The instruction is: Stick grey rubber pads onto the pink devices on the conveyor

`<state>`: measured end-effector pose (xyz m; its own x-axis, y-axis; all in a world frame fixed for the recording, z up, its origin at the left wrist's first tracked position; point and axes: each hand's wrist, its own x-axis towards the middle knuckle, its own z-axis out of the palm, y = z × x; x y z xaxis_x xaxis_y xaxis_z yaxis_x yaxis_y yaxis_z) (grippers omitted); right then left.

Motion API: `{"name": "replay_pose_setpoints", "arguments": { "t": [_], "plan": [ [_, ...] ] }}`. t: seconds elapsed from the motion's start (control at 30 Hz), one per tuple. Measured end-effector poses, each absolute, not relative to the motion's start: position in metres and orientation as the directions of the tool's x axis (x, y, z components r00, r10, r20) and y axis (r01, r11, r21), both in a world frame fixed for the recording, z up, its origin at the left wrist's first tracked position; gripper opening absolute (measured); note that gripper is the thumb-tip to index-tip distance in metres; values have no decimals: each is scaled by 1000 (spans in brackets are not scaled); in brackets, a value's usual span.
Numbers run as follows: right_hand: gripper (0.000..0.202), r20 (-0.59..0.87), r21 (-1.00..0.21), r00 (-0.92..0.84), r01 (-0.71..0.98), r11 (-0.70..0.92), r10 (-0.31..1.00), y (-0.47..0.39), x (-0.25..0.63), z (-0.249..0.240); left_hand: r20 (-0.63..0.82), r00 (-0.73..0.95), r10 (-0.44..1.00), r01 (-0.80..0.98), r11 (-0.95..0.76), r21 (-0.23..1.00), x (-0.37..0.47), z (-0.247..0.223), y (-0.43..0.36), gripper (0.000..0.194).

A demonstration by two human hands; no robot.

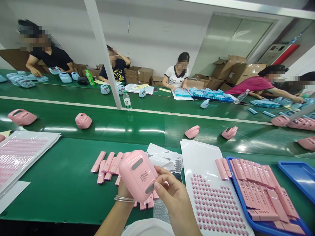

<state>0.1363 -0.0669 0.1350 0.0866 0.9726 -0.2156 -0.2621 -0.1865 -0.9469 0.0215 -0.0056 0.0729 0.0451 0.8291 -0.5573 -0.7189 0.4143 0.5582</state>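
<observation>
My left hand (125, 190), mostly hidden behind it, holds up a glossy pink plastic housing (134, 170) with rounded corners. Small dark print and two grey oval pads mark the face turned to me. At the lower pad (149, 188), the thumb and bent forefinger of my right hand (173, 191) are closed against its edge. Several pink strip-shaped parts (108, 165) lie beneath and left of the housing. Behind my right hand are white sheets with grey oval stickers (172, 160).
Right of me lie a sheet of round pink stickers (214, 203) and a blue tray (242, 205) of pink strips. Another blue tray (299, 177) is farther right. Pink housings (83, 120) sit along the green conveyor (137, 126). Co-workers sit opposite with blue parts.
</observation>
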Motion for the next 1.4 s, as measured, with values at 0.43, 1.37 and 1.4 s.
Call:
{"name": "replay_pose_setpoints", "arguments": {
  "t": [0.43,1.37,1.4],
  "plan": [
    [11,-136,-990,141,6,-138,981,-70,137,136,-517,20,856,-694,383,609,21,67,-7,42],
    [13,-122,-991,102,-68,-115,987,-69,139,137,-488,-36,872,-659,347,668,17,58,-7,44],
    [13,-119,-992,108,-51,-114,987,-69,138,137,-489,-29,872,-663,350,662,17,58,-7,45]
  ]
}}
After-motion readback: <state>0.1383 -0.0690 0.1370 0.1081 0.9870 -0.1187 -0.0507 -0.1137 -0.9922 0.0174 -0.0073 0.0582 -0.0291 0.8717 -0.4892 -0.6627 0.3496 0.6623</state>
